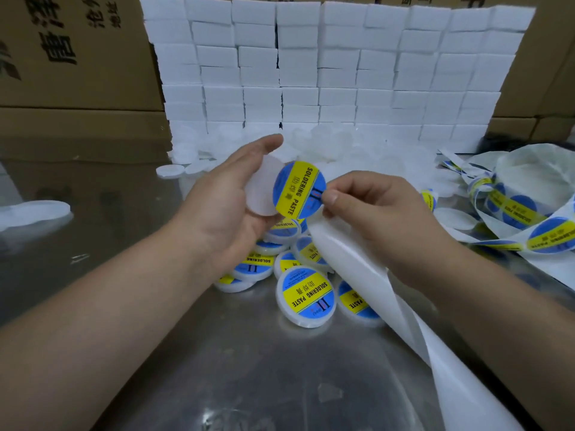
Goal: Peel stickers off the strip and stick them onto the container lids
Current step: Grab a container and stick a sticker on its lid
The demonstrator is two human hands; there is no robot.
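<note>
On the shiny worktop (186, 353), the left hand (224, 197) holds a plain white lid (261, 188) up in the air. A round blue and yellow sticker (298, 189) sits at the lid's right edge. The right hand (373, 219) pinches the sticker with thumb and finger. The white strip (357, 259) hangs down under this hand. Lids with stickers (306, 295) lie in a pile below the hands.
</note>
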